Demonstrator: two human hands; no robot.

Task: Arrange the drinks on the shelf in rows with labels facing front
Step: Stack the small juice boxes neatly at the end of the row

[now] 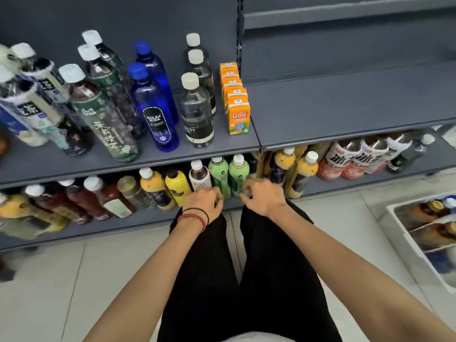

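Black trousers fill 6 o'clock. The left hand curls its fingers by the left green bottle, and the right hand by the right green bottle; whether either grips, I cannot tell. These two bottles stand upright on the lower shelf, caps toward 12 o'clock.

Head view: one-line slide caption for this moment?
Left hand and right hand at the green bottles on the lower shelf, beneath rowed drinks on the upper shelf.

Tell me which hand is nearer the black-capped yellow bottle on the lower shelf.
Left. The left hand sits just right of the yellow bottle, near its base; the right hand is farther right, by the rightmost green bottle.
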